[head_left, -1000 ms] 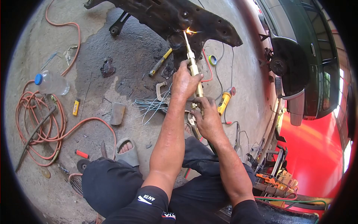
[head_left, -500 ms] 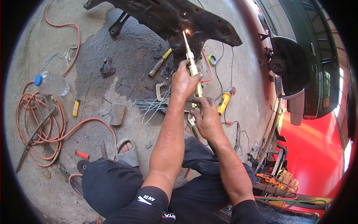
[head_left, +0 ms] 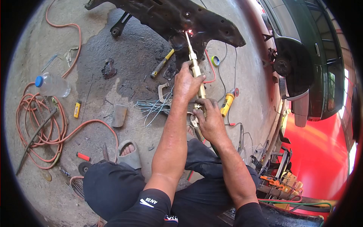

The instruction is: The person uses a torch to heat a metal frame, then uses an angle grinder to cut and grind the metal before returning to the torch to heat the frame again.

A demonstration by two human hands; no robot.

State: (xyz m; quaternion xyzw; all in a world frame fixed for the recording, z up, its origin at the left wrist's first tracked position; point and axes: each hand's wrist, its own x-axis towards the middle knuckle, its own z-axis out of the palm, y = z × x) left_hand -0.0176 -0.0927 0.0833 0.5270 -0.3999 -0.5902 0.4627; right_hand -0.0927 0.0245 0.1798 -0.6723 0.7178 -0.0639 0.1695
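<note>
A brass torch [head_left: 195,69] runs up the middle of the view, its thin tip touching or just short of a dark metal frame part [head_left: 166,19]. Red-hot metal [head_left: 190,33] glows with small sparks at the tip. My left hand [head_left: 186,84] is wrapped round the torch's upper body. Lower down, my right hand [head_left: 211,120] grips the rear of the torch beside its valve knob [head_left: 197,107]. Beneath the frame part, a hammer with a yellow handle [head_left: 162,63] lies on the floor. Thin pale wires [head_left: 149,109] lie left of my forearm.
Coiled orange hose [head_left: 38,132] and a water bottle [head_left: 53,85] are at the left. A yellow grinder [head_left: 227,104] lies right of my hands. A dark vehicle [head_left: 321,56] stands at the right, with tools [head_left: 280,181] below. My sandalled foot [head_left: 129,153] rests on the floor.
The bright yellow-white glow at the torch tip has turned pinkish red, with small sparks spread around it. Both hands and the torch have hardly moved.
</note>
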